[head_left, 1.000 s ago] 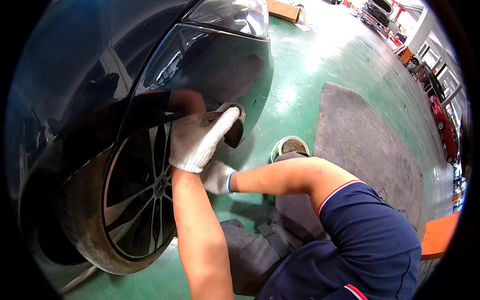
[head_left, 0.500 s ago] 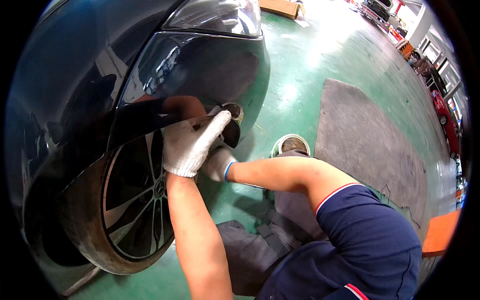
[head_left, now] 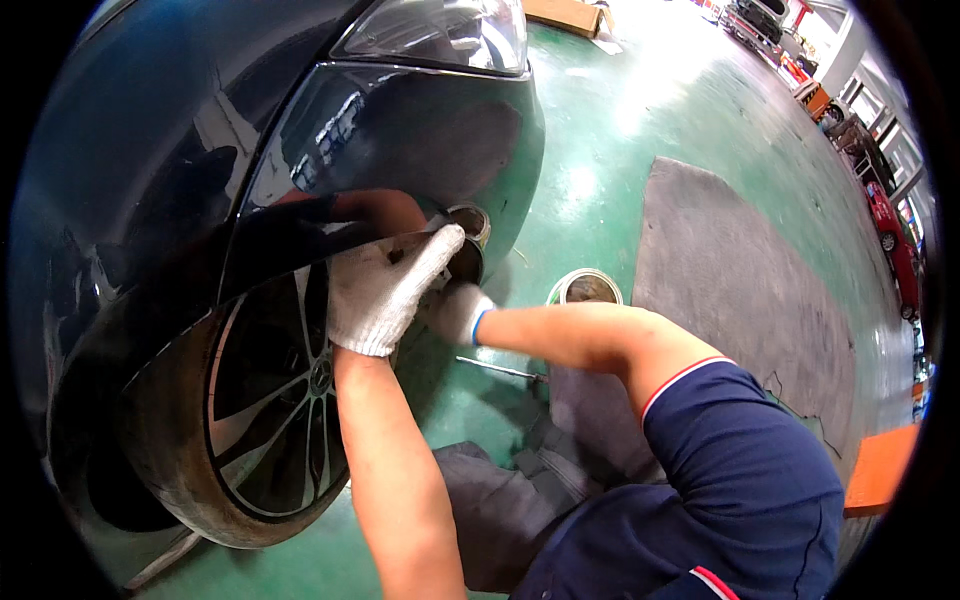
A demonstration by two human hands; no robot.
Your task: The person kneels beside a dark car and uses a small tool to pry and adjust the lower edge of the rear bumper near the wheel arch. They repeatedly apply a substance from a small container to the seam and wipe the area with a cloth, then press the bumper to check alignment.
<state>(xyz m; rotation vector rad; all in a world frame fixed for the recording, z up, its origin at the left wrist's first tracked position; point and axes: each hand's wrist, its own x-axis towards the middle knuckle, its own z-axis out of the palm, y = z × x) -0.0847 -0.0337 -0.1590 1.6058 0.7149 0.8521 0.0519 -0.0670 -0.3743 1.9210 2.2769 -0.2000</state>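
A dark, glossy car bumper [head_left: 400, 130] curves down to the wheel arch, with a spoked wheel [head_left: 310, 400] under it. My left hand [head_left: 385, 295], in a white knit glove, grips the bumper's lower edge; one digit lies stretched along it while the others are partly hidden. Just right of it and lower, my right hand [head_left: 458, 312], gloved too and slightly blurred, reaches in beneath the bumper. Its fingers are hidden behind the left hand and the edge, so whatever they touch cannot be seen. A thin metal rod-like tool [head_left: 500, 368] lies on the floor below the right forearm.
A round, open-topped can [head_left: 590, 288] stands by my knee, its reflection showing in the bumper. Further right a grey mat [head_left: 740, 290] covers part of the green floor [head_left: 580, 130]. A cardboard box [head_left: 565, 14] sits beyond the headlight [head_left: 440, 35]. Something orange [head_left: 882, 470] is at far right.
My right hand has shifted a little to the right and up, and its forearm has lifted, uncovering more of the rod-like tool. My left hand keeps its place on the bumper edge.
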